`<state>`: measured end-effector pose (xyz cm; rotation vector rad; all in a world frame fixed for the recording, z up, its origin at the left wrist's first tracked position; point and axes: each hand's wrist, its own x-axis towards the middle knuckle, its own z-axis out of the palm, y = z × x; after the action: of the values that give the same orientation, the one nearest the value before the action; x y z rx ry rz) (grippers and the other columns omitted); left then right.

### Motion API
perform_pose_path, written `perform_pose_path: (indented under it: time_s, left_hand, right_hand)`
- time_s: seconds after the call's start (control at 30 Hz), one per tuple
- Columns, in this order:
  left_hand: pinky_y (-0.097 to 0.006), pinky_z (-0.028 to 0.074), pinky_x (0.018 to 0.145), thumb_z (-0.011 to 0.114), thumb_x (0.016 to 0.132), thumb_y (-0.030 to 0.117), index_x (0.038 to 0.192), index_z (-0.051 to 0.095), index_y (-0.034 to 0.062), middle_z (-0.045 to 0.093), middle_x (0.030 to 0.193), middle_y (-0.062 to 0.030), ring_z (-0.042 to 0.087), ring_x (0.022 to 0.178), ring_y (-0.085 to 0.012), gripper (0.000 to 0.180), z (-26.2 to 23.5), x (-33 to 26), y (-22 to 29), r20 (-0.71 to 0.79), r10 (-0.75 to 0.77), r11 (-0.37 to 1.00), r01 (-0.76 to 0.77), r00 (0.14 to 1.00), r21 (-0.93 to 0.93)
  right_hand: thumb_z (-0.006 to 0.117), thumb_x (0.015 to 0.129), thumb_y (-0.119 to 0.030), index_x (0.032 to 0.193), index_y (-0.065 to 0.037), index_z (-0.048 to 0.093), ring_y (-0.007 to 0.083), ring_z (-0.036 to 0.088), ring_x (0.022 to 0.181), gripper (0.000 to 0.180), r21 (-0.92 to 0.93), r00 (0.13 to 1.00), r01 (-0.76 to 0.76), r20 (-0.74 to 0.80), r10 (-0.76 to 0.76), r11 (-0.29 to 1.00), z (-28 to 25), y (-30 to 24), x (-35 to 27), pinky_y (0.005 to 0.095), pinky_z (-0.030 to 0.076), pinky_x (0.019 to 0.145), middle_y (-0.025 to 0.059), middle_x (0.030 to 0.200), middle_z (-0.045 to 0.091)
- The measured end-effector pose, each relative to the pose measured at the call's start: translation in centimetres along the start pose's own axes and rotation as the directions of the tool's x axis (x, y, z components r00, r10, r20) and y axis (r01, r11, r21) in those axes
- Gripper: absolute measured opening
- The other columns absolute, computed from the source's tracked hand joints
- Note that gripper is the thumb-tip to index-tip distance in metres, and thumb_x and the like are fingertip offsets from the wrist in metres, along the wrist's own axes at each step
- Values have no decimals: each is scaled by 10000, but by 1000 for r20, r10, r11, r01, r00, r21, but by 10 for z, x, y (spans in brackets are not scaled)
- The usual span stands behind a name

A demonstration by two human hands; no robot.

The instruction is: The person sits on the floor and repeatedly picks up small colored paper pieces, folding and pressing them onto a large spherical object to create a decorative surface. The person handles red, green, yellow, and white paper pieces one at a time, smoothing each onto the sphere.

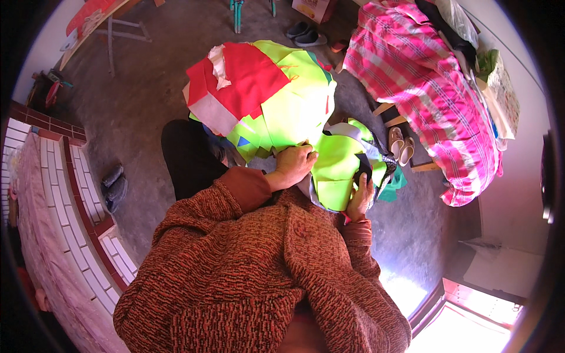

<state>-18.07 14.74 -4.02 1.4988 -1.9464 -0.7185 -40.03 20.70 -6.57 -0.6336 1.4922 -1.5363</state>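
Note:
Two heaps of fabric pieces rest at my lap. The larger heap point(294, 112) is bright yellow-green, with a red piece point(256, 76) and a pale grey strip on its left part. The smaller fabric bundle point(335, 170), mostly yellow-green with black and white edges, lies to its right. My left hand point(291, 167) has its fingers closed at the gap between the two, pinching a yellow-green fabric edge. Around the right side of the smaller bundle, beside a black piece, my right hand point(359, 199) grips it. The fingertips of my left hand are partly hidden.
A pink plaid cloth point(412, 88) covers furniture at the right, with pale slippers point(401, 146) beside it. Dark shoes point(307, 35) stand on the floor ahead. At far left is a folding table point(97, 26); below it runs a white-tiled ledge point(62, 176). Dark shoes point(115, 187) lie nearby.

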Motion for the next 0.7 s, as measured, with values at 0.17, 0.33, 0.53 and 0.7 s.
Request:
perform_pose_path:
  time_s: [0.17, 0.33, 0.53, 0.7]
  left_hand:
    - [-412, 484, 584, 607, 840, 214, 785, 596, 77, 594, 693, -118, 612, 645, -311, 148, -11, -6, 14, -78, 192, 981, -189, 978, 43]
    - [-412, 474, 576, 649, 789, 149, 812, 595, 87, 591, 683, -107, 599, 633, -307, 85, -38, -4, 33, -263, 465, 885, -449, 845, 124]
    - [-415, 452, 546, 659, 799, 154, 839, 623, 74, 566, 670, -119, 576, 605, -316, 96, -53, -1, 44, -288, 496, 867, -486, 820, 109]
    - [-397, 412, 492, 652, 836, 142, 745, 575, 37, 545, 600, -123, 519, 514, -319, 159, -67, 5, 43, -310, 291, 910, -362, 905, -202]
  right_hand:
    - [581, 910, -382, 1218, -157, 543, 131, 568, 952, 383, 75, 997, -51, -52, 55, 996, -15, 5, -6, 302, 447, 762, -20, 1077, 617]
    - [621, 886, -371, 1288, -69, 459, 172, 536, 1019, 528, 140, 990, -97, -91, 110, 985, -29, 23, -5, 331, 455, 796, 43, 1186, 566]
    - [572, 933, -268, 1243, -69, 536, 144, 569, 980, 370, 72, 999, 22, -40, -19, 997, -19, 15, -10, 285, 480, 798, 19, 1134, 596]
    - [531, 964, -235, 1236, -17, 538, 154, 552, 1024, 350, -68, 971, 232, 64, -228, 970, -6, 6, -19, 282, 461, 857, 35, 1157, 582]
